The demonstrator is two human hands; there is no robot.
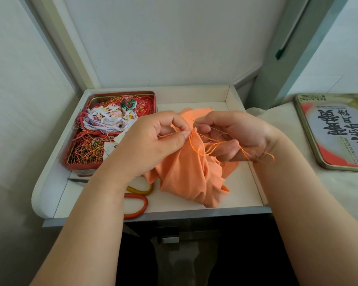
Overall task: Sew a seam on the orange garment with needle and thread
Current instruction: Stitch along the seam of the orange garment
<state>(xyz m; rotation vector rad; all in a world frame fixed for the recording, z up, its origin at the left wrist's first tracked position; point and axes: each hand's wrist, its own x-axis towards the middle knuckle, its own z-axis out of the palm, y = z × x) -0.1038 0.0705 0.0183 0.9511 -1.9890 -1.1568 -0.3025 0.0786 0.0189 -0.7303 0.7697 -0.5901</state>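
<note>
A bunched edge of the orange garment (186, 172) is pinched by the left hand (153, 141) so the needle (210, 127), gripped in the right hand (236, 135), can be passed through.

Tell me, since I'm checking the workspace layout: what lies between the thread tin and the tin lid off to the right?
In the head view, both hands and the orange garment sit between the thread tin and the lid.
</note>
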